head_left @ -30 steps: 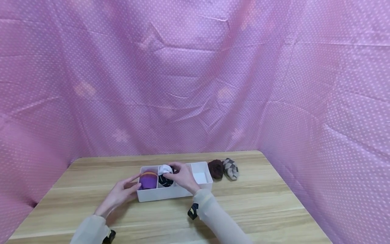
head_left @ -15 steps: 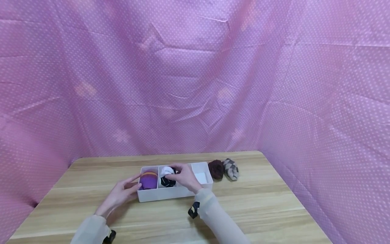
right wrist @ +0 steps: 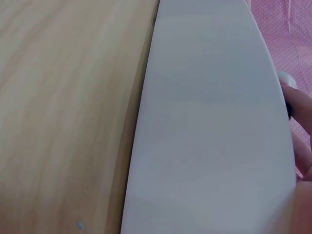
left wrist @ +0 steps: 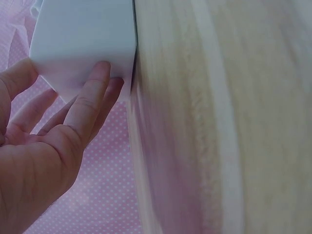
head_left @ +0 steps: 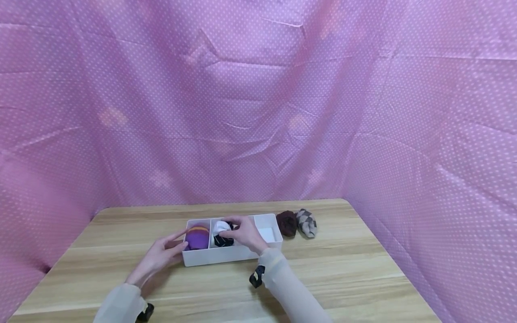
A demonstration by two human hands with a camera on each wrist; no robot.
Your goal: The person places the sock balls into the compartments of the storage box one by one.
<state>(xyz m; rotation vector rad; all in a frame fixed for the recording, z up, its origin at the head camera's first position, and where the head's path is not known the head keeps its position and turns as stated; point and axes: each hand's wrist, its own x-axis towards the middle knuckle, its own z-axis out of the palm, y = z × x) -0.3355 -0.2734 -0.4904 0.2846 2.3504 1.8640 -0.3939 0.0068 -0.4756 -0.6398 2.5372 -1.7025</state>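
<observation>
A long white divided box (head_left: 220, 257) stands on the table, its side wall filling much of the right wrist view. My left hand (head_left: 159, 255) rests its extended fingers against the left end; the left wrist view has the fingertips (left wrist: 101, 68) flat on the end wall. A purple rolled sock (head_left: 197, 240) with an orange band sits in the leftmost compartment. One compartment over, my right hand (head_left: 244, 234) pinches a black-and-white rolled sock (head_left: 223, 241) between thumb and fingers, low in the box. The hand hides part of the middle compartments.
Right of the box, a dark brown rolled sock (head_left: 286, 224) lies close to its end, beside a beige-and-grey checked rolled sock (head_left: 307, 223). The box's rightmost compartment (head_left: 267, 234) shows its white floor. Pink dotted cloth (head_left: 258, 112) hangs behind and around the wooden table (head_left: 343, 269).
My right hand has shifted slightly right with the black-and-white rolled sock, away from the divider beside the purple one. My left hand has stayed at the box's end.
</observation>
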